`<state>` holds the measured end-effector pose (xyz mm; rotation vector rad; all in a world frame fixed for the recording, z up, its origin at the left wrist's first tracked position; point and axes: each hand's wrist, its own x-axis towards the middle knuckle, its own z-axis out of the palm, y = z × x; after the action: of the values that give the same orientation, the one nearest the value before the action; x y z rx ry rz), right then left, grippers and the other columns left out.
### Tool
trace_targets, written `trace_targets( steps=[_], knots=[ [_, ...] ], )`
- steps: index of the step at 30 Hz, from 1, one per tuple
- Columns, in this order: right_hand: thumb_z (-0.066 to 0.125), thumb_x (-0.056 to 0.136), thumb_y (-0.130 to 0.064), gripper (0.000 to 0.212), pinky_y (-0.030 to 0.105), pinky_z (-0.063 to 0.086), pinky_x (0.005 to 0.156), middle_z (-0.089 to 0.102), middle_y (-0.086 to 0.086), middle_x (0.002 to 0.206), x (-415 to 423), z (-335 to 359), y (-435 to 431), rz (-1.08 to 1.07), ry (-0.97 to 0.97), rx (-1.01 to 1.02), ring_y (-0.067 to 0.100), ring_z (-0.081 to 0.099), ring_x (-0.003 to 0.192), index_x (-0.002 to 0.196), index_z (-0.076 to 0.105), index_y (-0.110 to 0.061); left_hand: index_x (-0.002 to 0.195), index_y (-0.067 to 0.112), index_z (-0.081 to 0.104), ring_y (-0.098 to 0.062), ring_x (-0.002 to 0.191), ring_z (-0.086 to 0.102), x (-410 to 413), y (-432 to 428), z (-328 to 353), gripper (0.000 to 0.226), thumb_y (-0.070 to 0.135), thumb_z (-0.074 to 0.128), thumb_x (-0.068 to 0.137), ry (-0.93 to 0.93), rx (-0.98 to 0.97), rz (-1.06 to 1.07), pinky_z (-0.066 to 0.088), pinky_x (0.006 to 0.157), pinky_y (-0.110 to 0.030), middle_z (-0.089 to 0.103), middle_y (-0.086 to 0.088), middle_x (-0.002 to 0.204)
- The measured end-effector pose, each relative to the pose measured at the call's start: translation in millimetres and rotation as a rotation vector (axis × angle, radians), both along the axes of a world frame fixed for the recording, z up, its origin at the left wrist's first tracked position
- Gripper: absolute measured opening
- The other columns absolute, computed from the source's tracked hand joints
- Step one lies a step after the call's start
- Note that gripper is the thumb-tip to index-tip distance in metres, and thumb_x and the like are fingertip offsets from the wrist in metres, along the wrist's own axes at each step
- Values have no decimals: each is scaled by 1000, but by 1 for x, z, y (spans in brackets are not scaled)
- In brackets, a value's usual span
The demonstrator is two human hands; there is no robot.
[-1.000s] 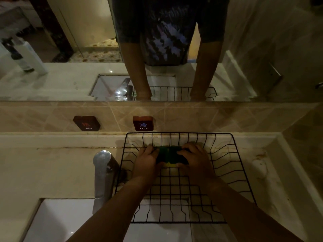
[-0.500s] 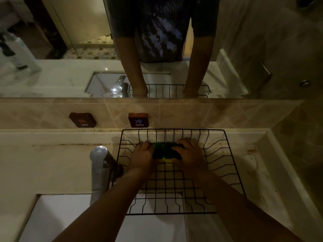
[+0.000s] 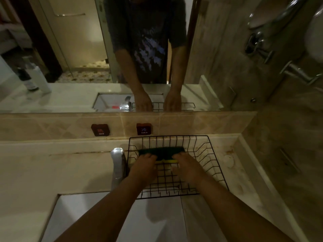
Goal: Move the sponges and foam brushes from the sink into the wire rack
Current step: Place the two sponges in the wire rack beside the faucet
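A black wire rack [image 3: 216, 160] stands on the counter behind the sink, to the right of the tap. Green-topped yellow sponges [image 3: 161, 151] lie in a row against the rack's far wall. My left hand [image 3: 144, 166] and my right hand [image 3: 187, 167] are both inside the rack. Their curled fingers press on the near edge of the sponges, one hand at each end. A yellow strip of sponge shows between my hands. No foam brushes are visible. My forearms hide part of the white sink basin [image 3: 87, 217].
A chrome tap [image 3: 117, 165] rises just left of the rack. Dark HOT [image 3: 100, 130] and COLD [image 3: 144, 129] badges sit on the tiled upstand below a mirror [image 3: 70, 49]. A tiled wall with metal fittings [image 3: 262, 49] closes the right side.
My hands have drawn back toward me and apart, so more of the green row shows between them. The camera has tilted, bringing more of the mirror into view.
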<state>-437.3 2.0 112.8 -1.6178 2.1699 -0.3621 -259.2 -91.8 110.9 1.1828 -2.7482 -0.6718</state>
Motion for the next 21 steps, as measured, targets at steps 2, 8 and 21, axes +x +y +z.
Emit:
trace_targets(
  steps=[2,8,21],
  knots=[
    [58,94,-35,42,40,48,93,53,11,126,15,12,14,-18,-13,-47,27,51,113,129,53,-12,139,20,49,-23,132,44,12,12,9,47,24,59,93,-10,-31,-21,42,109,-38,51,-4,141],
    [60,91,-31,43,34,50,86,56,8,124,62,48,42,-66,77,-111,22,54,109,131,53,-15,127,20,57,-17,112,56,51,38,35,36,26,61,92,95,3,-39,49,95,-30,59,-3,126],
    [63,89,-33,42,31,48,86,56,2,121,134,63,86,-179,116,-192,19,54,108,128,54,-21,127,16,56,-22,115,58,120,63,54,38,25,62,90,137,-29,-137,51,97,-37,62,-6,125]
  ],
)
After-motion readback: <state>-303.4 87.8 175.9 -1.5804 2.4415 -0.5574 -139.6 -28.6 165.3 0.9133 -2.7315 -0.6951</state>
